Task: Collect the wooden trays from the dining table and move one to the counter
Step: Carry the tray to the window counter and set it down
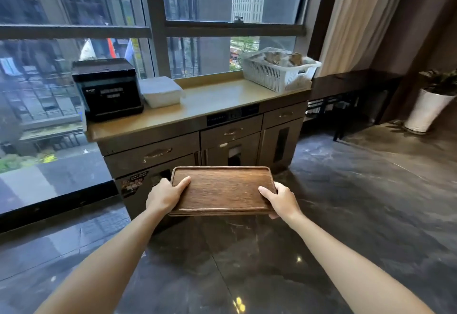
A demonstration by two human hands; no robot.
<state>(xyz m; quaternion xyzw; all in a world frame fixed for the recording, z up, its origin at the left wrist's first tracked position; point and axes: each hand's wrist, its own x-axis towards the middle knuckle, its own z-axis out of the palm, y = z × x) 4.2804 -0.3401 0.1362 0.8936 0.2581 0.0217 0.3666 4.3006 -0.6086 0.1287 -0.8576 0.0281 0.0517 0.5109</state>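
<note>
A wide window (99,41) fills the back wall above a tan-topped counter (210,101) with drawers. On the counter stand a black box-shaped appliance (108,88) whose white front lettering is too blurred to read, a white slatted basket (277,71) and a white lidded container (162,91). Held in the air in front of the counter, over the dark floor, a wooden tray (221,190) lies level, long axis left to right. The left hand (164,195) clasps its left end, the right hand (280,198) its right end, thumbs on top.
</note>
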